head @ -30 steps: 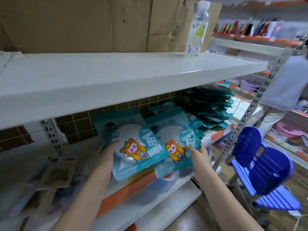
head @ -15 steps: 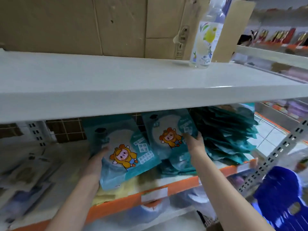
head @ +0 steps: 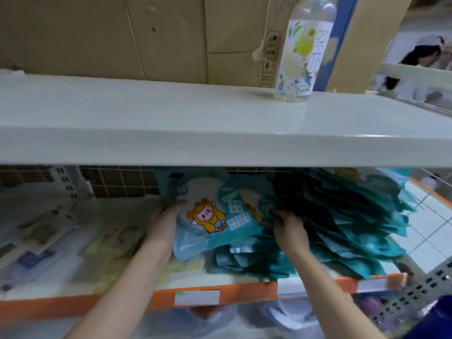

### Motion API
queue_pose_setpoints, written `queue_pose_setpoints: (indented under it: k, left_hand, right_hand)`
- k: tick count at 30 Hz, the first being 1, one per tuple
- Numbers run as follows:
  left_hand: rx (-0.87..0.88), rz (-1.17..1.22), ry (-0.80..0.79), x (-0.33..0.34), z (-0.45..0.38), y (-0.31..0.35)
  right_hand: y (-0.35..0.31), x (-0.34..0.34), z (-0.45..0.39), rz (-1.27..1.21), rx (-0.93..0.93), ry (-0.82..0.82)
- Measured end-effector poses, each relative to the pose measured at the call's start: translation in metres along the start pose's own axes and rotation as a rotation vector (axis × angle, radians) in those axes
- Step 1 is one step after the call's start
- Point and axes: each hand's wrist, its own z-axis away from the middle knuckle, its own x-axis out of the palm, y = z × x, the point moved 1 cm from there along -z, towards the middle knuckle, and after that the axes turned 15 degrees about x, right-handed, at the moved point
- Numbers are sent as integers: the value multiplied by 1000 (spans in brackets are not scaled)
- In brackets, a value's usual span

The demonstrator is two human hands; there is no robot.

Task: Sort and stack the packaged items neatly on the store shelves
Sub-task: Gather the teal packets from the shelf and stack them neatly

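Both arms reach under the white upper shelf [head: 220, 133]; left hand [head: 168, 216] grasps the teal cartoon-printed plastic packet [head: 210, 216], right hand [head: 288, 228] presses the teal packet stack [head: 342, 228], its grip unclear.

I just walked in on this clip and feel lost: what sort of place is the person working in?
Most likely a small shop. Metal shelves with orange price-label strips hold a stack of identical teal packets, cardboard boxes stand on the shelf above, and the left hand and right hand are arranging more packets.

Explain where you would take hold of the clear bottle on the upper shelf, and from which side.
Grip the clear bottle around its mid-body, coming from the front. It stands upright near the upper shelf front, with cardboard boxes close behind, so the front looks like the open side.
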Motion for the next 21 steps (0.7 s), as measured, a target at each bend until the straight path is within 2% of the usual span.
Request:
queue_pose_setpoints:
  k: [3,6,10,14,18,21]
  left_hand:
    - [31,69,-113,39,-7,0]
    - [97,32,-109,69,-18,-13]
    - [62,-295,-191,91,-23,-42]
    - [85,-453,-251,89,-19,-52]
    - [199,-393,-290,78,-19,-54]
    - [286,-459,-269,58,-22,-48]
  right_hand:
    - [8,-8,2,-78,25,-28]
    - [12,-15,10,-216,118,-46]
    - [18,-17,11,-368,206,-70]
    - [21,-14,10,-187,95,-2]
    - [18,-6,13,110,-47,180]
    - [7,-2,19,113,-52,302]
